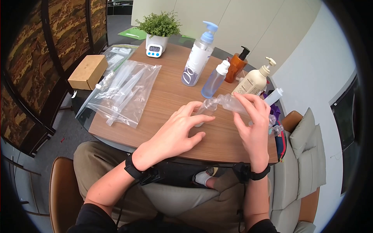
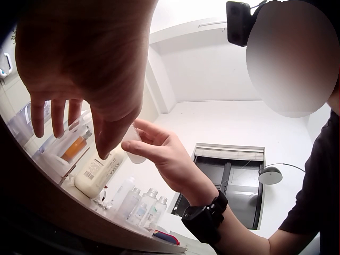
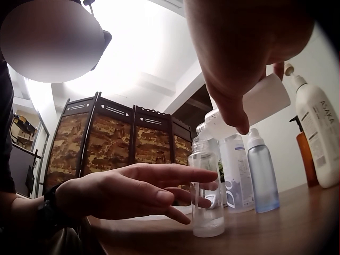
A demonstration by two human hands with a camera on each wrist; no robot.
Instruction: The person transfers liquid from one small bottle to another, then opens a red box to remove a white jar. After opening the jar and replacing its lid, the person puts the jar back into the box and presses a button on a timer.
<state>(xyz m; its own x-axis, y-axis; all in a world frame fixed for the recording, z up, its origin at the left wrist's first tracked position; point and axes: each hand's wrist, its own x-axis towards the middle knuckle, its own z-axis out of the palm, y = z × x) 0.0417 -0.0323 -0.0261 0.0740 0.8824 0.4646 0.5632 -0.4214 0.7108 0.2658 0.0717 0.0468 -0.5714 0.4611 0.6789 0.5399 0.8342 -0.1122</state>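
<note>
My right hand (image 1: 254, 124) holds a frosted translucent bottle (image 3: 265, 101) tipped on its side, neck pointing left and down. Directly below that neck stands a small clear bottle (image 3: 208, 226) without a cap, upright on the table; the two mouths almost meet in the head view. Some clear liquid shows low in the standing bottle. Around this bottle, my left hand (image 1: 175, 130) keeps its fingers stretched out and spread, the index finger crossing in front of it in the right wrist view. In the left wrist view, the left hand hides the standing bottle.
Behind the hands stand a blue spray bottle (image 1: 213, 81), a large pump bottle (image 1: 197, 62), an amber bottle (image 1: 235, 68) and a cream pump bottle (image 1: 251, 81). Several clear bottles (image 2: 149, 202) stand at the right edge. A zip bag (image 1: 126, 91), box (image 1: 88, 72) and timer (image 1: 154, 50) lie left.
</note>
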